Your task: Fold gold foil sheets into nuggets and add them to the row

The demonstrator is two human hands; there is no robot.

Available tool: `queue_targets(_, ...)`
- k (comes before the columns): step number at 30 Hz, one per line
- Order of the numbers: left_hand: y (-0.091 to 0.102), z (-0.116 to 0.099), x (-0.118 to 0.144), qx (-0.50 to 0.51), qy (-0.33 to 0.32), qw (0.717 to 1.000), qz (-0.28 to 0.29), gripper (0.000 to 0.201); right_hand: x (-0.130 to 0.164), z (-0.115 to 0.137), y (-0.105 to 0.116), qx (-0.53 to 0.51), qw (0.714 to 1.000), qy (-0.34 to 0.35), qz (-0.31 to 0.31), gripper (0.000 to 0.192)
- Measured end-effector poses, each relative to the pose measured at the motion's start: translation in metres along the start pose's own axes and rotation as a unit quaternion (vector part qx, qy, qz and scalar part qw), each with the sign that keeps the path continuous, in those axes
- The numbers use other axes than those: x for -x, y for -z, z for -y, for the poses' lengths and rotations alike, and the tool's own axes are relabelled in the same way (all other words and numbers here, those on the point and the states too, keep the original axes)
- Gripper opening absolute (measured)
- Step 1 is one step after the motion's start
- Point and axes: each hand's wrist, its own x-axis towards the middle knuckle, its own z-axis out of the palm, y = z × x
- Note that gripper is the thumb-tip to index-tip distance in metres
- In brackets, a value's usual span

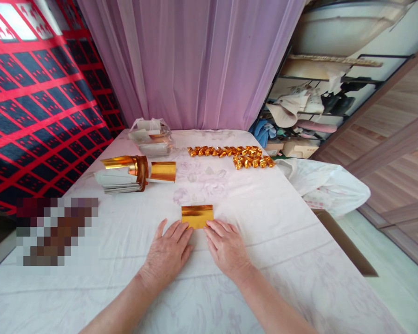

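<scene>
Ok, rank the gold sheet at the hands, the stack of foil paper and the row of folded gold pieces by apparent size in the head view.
1. Row of folded gold pieces, though farther away.
2. Stack of foil paper, close to it in spread.
3. Gold sheet, touched by left hand and right hand.

A stack of gold foil sheets (123,174) is sitting on the white floral tablecloth (282,222) at the left, its top sheets curling upward, with a single gold sheet (163,170) lying just beside it. Farther back, a clear plastic bag of paper (151,136) is resting near the lilac curtain (191,60), and a row of folded gold ingots (235,154) is stretching across the far side of the table. Off the right edge, a white plastic bag (325,185) is slumping below a cluttered shelf rack (316,102), while a red and black patterned cloth (38,102) is hanging at the left.
</scene>
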Motion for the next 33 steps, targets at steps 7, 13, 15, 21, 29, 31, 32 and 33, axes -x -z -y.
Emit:
queue_targets(7,0.0038,0.0069,0.0059,-0.018,-0.008,1.0,-0.009,0.033,0.0066,-0.004,0.0012,0.026,0.999,-0.023,-0.018,0.027)
queue_targets(13,0.0056,0.0079,0.0085,-0.04,0.003,0.999,-0.013,0.032,0.0039,-0.0026,0.0013,0.041,0.999,-0.032,-0.009,0.027)
queue_targets(15,0.0041,0.0063,0.0082,-0.042,0.005,0.999,-0.027,0.033,0.0033,-0.0022,0.0011,0.045,0.998,-0.037,-0.008,0.028)
queue_targets(21,0.0031,0.0025,0.0087,-0.049,0.015,0.997,-0.052,0.032,0.0017,0.0001,0.0021,0.055,0.997,-0.062,-0.004,0.028)
queue_targets(29,0.0035,0.0027,0.009,-0.056,0.022,0.996,-0.068,0.034,-0.0004,0.0009,0.0026,0.059,0.996,-0.06,-0.003,0.027)
queue_targets(31,0.0043,0.0022,0.0098,-0.06,0.021,0.996,-0.066,0.035,-0.0007,0.0009,0.0022,0.058,0.996,-0.06,-0.001,0.027)
queue_targets(32,0.0049,0.0019,0.0102,-0.062,0.018,0.996,-0.063,0.036,-0.0008,0.001,0.0021,0.057,0.997,-0.061,-0.001,0.027)
queue_targets(33,0.0057,0.0018,0.0105,-0.063,0.013,0.996,-0.058,0.036,-0.0009,0.0011,0.002,0.055,0.997,-0.062,0.0,0.027)
